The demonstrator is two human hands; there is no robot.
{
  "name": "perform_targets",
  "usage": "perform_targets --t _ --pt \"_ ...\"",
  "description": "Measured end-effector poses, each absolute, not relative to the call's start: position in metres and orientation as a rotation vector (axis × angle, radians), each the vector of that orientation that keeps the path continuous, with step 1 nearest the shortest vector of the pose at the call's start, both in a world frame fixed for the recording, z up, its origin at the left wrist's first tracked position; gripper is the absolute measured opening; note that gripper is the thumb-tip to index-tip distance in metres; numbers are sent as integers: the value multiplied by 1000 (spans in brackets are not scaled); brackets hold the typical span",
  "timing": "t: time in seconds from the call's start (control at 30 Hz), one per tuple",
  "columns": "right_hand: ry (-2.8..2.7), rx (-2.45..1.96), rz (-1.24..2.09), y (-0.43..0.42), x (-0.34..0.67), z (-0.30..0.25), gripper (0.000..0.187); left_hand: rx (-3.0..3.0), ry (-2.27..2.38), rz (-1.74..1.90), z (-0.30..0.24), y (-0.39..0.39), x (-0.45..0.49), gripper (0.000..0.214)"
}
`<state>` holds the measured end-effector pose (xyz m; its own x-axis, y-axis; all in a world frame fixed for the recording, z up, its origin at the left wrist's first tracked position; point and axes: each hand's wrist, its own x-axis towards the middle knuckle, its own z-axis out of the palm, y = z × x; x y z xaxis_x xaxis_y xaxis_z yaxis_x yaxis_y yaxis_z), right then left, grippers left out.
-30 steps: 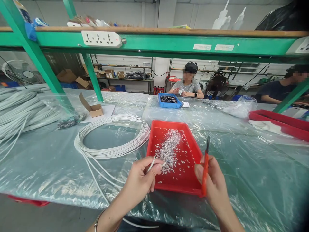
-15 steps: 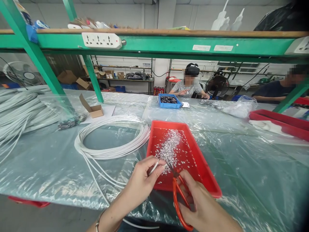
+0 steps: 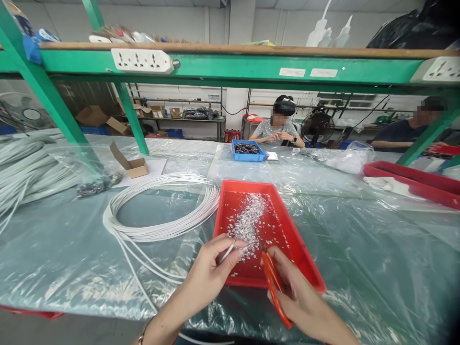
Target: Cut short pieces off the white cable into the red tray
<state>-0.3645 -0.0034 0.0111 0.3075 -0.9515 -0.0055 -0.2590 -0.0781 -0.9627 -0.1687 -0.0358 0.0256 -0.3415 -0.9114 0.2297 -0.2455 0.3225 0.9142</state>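
Note:
Between thumb and fingers, my left hand (image 3: 215,258) pinches the end of a white cable (image 3: 227,252) over the near part of a red tray (image 3: 304,254). My right hand (image 3: 296,292) is wrapped round red-handled scissors (image 3: 275,282), whose dark blades point up and left, a small gap from the cable end. The handles are turned nearly edge-on. Small silvery-white scraps (image 3: 251,215) lie heaped and scattered in the tray. To the left rests a coil of white cable (image 3: 151,235), with several strands trailing toward me.
More cable coils (image 3: 32,167) lie at far left. Beyond my coil sits an open cardboard box (image 3: 138,167). A blue bin (image 3: 249,155) of dark parts stands before a person (image 3: 278,129) across the table. Overhead runs a green shelf beam (image 3: 230,64); another red tray (image 3: 413,182) is at right.
The scissors have moved slightly away from the cable end, and their handles have turned and come closer together. My left hand keeps its pinch. The view has shifted slightly.

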Motion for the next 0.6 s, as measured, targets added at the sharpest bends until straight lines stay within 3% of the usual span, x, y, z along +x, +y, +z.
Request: perform_targets --t 0.1,0.33,0.6 --pt "1121 -1591 -813 7 -374 -8 70 1018 -1796 -1058 28 -33 -168 25" --pt "1178 -1824 -709 9 -384 -16 70 1015 -1785 -1064 26 -33 -169 21" --pt "1064 -1971 -626 2 -376 13 36 1022 -1802 -1051 29 -34 -169 21"
